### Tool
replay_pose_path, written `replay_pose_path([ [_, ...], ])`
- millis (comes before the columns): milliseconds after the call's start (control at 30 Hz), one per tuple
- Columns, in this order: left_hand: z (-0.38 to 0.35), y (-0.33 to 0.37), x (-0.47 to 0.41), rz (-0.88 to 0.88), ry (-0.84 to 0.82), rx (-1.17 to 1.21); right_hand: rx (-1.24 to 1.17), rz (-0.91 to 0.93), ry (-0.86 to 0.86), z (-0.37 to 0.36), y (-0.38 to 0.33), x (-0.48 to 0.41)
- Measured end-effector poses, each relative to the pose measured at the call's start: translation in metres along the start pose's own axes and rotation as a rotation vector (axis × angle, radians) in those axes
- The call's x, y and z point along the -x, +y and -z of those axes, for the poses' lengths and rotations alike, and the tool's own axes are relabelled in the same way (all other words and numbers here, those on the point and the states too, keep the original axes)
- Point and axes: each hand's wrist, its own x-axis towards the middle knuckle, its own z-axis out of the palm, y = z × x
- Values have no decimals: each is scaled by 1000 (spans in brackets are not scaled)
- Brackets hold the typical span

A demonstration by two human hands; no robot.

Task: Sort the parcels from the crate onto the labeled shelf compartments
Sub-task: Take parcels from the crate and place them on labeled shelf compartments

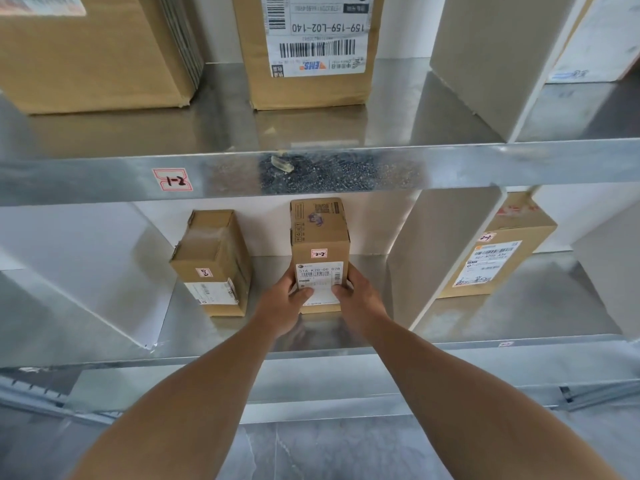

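Galvanised steel shelving (485, 164) fills the view, two tiers split into compartments by white divider panels (453, 258), with grey floor below. The front beam of the upper tier carries a red-bordered sticker reading 1-2 (172, 180).

Item in hand: a small upright cardboard parcel tagged 2-2 (320, 237), standing in the middle compartment of the lower tier (214, 337). Its base is at or on the shelf floor; contact cannot be confirmed. The left hand (282, 303) and right hand (360, 296) both grip its lower end, fingers on the sides and thumbs across the printed label on its face.

Already placed, as far as visible:
- a second cardboard parcel (211, 265), also tagged 2-2, near it on the left in the same compartment and not touching it
- a labelled parcel (495, 258) in the compartment to the right, its handwritten tag too blurred to read with certainty
- on the upper tier, a large plain carton (93, 53), an EMS parcel (311, 46) and a pale box (485, 64)

Assessment: the tag matches that of the neighbouring parcel, so this placement appears correct and nearly complete; only release by both hands is outstanding. A small sticker on the lower front edge (505, 344) is unreadable. The crate is not in view, so the number of parcels outstanding cannot be judged
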Motion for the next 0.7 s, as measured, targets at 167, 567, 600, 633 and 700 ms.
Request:
replay_pose_path([
  [167,3,-1,-7,11,-11,62,-23,-9,10,-3,-3,-4],
  [567,6,3,-9,49,-18,47,-19,-28,15,-6,-1,-8],
  [600,6,5,-8,47,-17,31,-17,-32,11,-7,-1,-8],
  [633,7,5,-7,43,-15,16,-17,-32,7,-7,-2,-8],
  [700,8,6,-6,31,-21,-16,-25,-34,-8,-6,-3,-7],
])
